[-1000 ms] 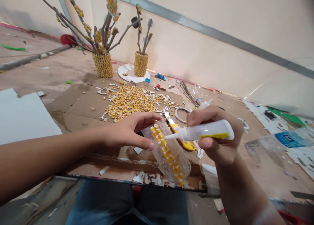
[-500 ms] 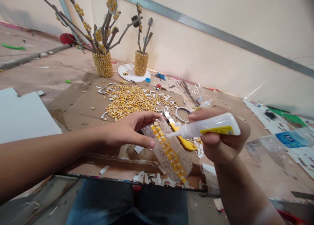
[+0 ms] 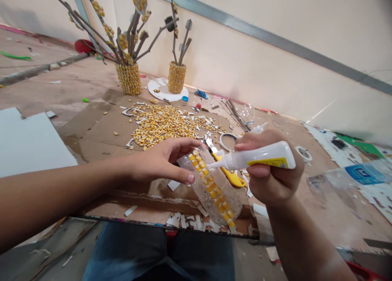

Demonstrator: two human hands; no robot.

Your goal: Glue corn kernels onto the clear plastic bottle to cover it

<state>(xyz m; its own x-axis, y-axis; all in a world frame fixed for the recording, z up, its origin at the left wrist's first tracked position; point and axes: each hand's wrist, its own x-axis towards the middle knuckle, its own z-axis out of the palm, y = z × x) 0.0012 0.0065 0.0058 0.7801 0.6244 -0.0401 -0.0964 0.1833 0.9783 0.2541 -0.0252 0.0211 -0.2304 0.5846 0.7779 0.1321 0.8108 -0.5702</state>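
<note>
My left hand grips the upper end of a clear plastic piece, thumb on the near side. It looks like part of a cut bottle and is held tilted. Rows of yellow corn kernels are stuck along it. In my right hand is a white glue bottle with a yellow label, lying nearly level. Its nozzle points left, at the plastic right beside the kernels; I cannot tell whether it touches. Behind the plastic lies a yellow utility knife, partly hidden.
A heap of loose corn kernels with white scraps lies on cardboard. Two kernel-covered pots holding twigs stand at the back. A tape roll, a clear plastic bottle and a white sheet lie around. The table's edge runs close before my lap.
My right hand has shifted slightly left with the glue bottle, along the kernel rows. A white roll shows beside it now. My left hand and the plastic piece have barely moved.
</note>
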